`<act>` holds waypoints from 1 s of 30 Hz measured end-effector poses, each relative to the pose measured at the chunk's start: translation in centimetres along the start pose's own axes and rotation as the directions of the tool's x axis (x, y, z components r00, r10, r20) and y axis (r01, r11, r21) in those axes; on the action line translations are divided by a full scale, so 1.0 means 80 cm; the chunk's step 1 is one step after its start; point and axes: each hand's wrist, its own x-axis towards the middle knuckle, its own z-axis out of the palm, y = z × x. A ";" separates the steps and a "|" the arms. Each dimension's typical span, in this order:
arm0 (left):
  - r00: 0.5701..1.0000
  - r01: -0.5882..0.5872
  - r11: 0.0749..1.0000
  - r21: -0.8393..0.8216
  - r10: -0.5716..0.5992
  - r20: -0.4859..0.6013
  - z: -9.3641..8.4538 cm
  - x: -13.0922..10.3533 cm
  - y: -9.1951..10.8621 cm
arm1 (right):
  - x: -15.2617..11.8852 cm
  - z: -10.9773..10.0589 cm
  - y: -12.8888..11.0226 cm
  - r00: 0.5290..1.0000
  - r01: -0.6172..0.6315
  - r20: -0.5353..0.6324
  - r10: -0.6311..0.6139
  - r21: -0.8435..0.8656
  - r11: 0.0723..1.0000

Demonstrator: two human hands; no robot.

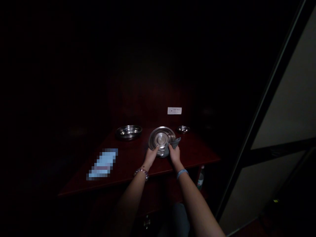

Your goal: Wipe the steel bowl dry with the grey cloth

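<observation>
In the head view, the metal dish (161, 139) tilts at twelve o'clock, over the table (133, 158). The left hand (150, 158) has its fingers clamped on the rim at seven o'clock; the right hand (175, 154), at five, pinches a grey cloth (167, 150) against it. From the dish, nested bowls (129, 132) sit at ten o'clock, a small bowl (183, 129) at two; a bottle (200, 178), contents too dim to tell, stands at four below the tabletop.

Glossy metal dish (161, 138), matt cloth (175, 143)

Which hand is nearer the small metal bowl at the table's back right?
Right. The right hand, with the grey cloth at the dish, is in front of the small metal bowl, slightly left. The left hand, on the dish's near left, is farther left.
</observation>
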 end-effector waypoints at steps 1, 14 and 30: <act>1.000 0.017 1.000 -0.007 -0.017 -0.002 0.000 0.000 0.000 | 0.000 0.000 0.001 1.000 0.001 0.002 -0.001 -0.003 1.000; 0.997 0.072 0.997 -0.032 -0.072 0.021 0.000 0.001 0.000 | 0.001 0.002 0.001 1.000 0.001 -0.001 -0.001 0.010 1.000; 0.997 0.073 0.995 -0.067 -0.075 -0.023 0.004 -0.005 0.013 | -0.003 0.001 -0.004 1.000 -0.021 -0.006 0.020 -0.067 0.998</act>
